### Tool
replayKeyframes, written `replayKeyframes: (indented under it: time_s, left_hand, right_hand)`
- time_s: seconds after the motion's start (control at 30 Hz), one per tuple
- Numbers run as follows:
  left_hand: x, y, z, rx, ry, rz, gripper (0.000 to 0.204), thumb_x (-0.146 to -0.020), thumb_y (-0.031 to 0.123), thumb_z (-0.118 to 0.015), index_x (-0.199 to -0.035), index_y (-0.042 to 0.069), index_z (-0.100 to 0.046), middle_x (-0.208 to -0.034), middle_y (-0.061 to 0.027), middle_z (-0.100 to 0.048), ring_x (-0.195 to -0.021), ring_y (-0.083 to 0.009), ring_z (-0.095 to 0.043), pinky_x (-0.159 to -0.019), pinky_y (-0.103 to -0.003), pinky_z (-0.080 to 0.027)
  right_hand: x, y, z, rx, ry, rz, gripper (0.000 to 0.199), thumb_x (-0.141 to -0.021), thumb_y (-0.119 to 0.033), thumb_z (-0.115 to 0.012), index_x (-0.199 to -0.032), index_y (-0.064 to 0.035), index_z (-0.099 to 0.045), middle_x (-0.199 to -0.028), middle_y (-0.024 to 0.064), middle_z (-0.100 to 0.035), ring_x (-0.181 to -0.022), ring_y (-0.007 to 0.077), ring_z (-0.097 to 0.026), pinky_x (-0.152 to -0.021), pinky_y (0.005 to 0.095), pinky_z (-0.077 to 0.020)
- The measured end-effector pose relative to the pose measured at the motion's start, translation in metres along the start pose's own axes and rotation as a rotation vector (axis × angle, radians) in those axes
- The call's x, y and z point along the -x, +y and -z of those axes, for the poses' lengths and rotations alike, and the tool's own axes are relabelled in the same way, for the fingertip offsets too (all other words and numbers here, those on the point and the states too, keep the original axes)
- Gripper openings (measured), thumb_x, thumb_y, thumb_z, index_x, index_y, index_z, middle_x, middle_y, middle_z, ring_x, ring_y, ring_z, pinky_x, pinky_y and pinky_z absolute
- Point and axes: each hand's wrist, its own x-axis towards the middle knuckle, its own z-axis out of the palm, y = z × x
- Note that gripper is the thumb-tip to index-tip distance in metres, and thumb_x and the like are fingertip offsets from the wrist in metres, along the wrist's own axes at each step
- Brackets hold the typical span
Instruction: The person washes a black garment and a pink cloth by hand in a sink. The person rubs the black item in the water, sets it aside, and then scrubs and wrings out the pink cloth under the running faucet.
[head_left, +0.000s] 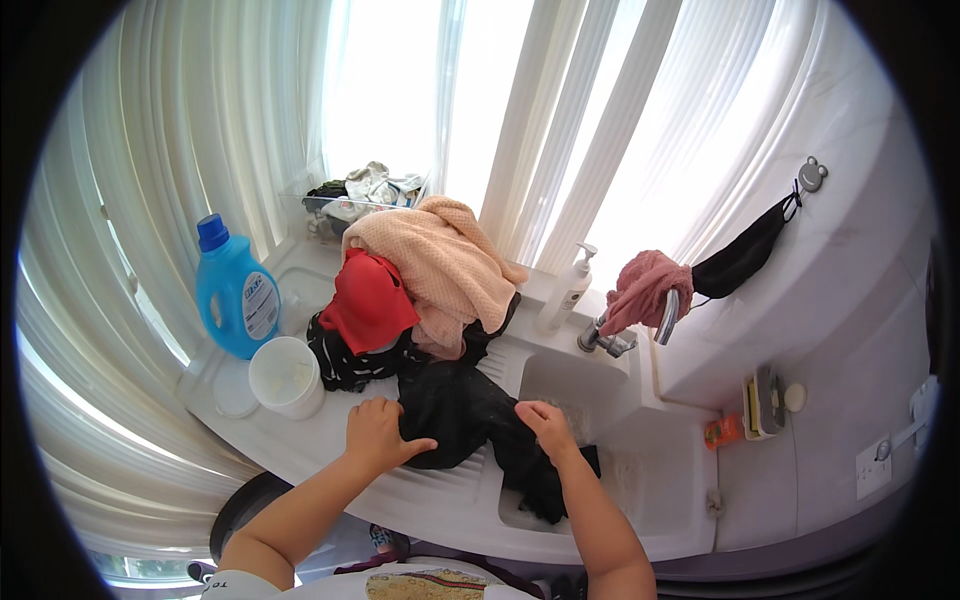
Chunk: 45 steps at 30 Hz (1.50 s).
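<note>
A black garment [455, 410] lies across the ribbed washboard slope of a white laundry sink [660, 520] and trails down into the basin. My left hand [378, 433] presses on the garment's left side with the fingers gripping the cloth. My right hand [548, 424] holds the garment's right part over the basin. Behind it a pile of laundry sits on the sink top: a red cloth [368, 300], a peach towel [445, 262] and a black-and-white patterned piece [345, 362].
A blue detergent bottle [235, 290] and a white tub [287, 376] stand at the left. A pump bottle [568, 288], a tap [625, 335] with a pink cloth [645, 290] and a hanging black mask [745, 255] are at the right. White curtains hang behind.
</note>
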Motion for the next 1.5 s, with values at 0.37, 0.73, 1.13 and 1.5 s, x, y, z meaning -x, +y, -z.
replayKeyframes:
  time_s: [0.37,0.73,1.13,1.5]
  left_hand:
    - [-0.013,0.019,-0.038,0.123,0.251,-0.45,0.074,-0.082,0.061,-0.061,-0.134,0.008,-0.052,-0.109,-0.0134,-0.054,-0.114,-0.0329,-0.048,-0.102,-0.06,-0.03]
    - [-0.086,0.028,-0.059,-0.029,0.414,-0.114,0.045,-0.087,0.052,-0.061,-0.088,0.008,-0.071,-0.123,-0.0174,-0.056,-0.123,-0.0393,-0.045,-0.101,-0.064,-0.032]
    - [-0.058,0.0,-0.068,0.129,0.357,-0.24,0.037,-0.08,0.042,-0.072,-0.086,0.007,-0.06,-0.1,-0.0113,-0.061,-0.1,-0.0314,-0.054,-0.087,-0.047,-0.039]
    - [0.036,-0.011,-0.055,0.248,0.311,-0.529,0.034,-0.075,0.041,-0.074,-0.086,0.01,-0.066,-0.093,-0.0095,-0.057,-0.089,-0.0297,-0.055,-0.08,-0.042,-0.041]
  right_hand:
    - [0.057,-0.009,-0.065,0.671,0.071,0.972,0.034,-0.069,-0.026,-0.078,-0.087,-0.0033,-0.06,-0.139,0.027,-0.045,-0.119,0.041,-0.053,-0.099,0.0481,-0.0426]
    - [-0.042,0.006,-0.073,0.823,0.32,0.495,0.055,-0.07,-0.037,-0.075,-0.114,-0.0053,-0.061,-0.134,0.0229,-0.049,-0.124,0.0389,-0.047,-0.104,0.0481,-0.038]
    - [-0.014,0.004,-0.086,0.922,0.123,0.604,0.043,-0.066,-0.037,-0.075,-0.096,-0.0077,-0.062,-0.11,0.0143,-0.061,-0.103,0.0302,-0.058,-0.086,0.0418,-0.0456]
    - [0.067,0.011,-0.102,0.843,0.047,0.988,0.064,-0.062,-0.042,-0.081,-0.115,-0.0096,-0.064,-0.08,0.0077,-0.055,-0.073,0.0268,-0.059,-0.065,0.0376,-0.0494]
